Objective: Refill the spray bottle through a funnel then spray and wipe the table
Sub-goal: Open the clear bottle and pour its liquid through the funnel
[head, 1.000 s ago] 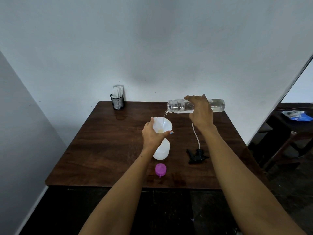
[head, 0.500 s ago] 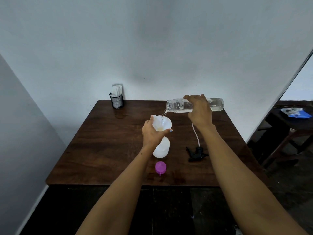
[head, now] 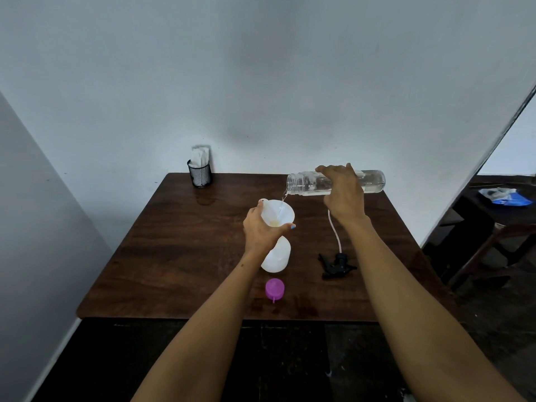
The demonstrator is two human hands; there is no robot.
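A white spray bottle body (head: pixel 277 255) stands on the dark wooden table (head: pixel 179 256) with a white funnel (head: pixel 280 211) in its neck. My left hand (head: pixel 261 229) grips the funnel from the near side. My right hand (head: pixel 343 194) holds a clear water bottle (head: pixel 307 184) almost level above the table, its mouth pointing left over the funnel. A thin stream of water falls from the mouth into the funnel. The black spray head (head: pixel 335 264) with its white tube (head: pixel 335 230) lies on the table to the right of the spray bottle.
A purple cap (head: pixel 274 288) lies near the table's front edge. A black mesh holder with white napkins (head: pixel 199 169) stands at the back left corner by the wall. Another dark table with a blue and white bag (head: pixel 504 197) is at the far right.
Both hands stay in place while the water keeps running into the funnel. The view has shifted slightly.
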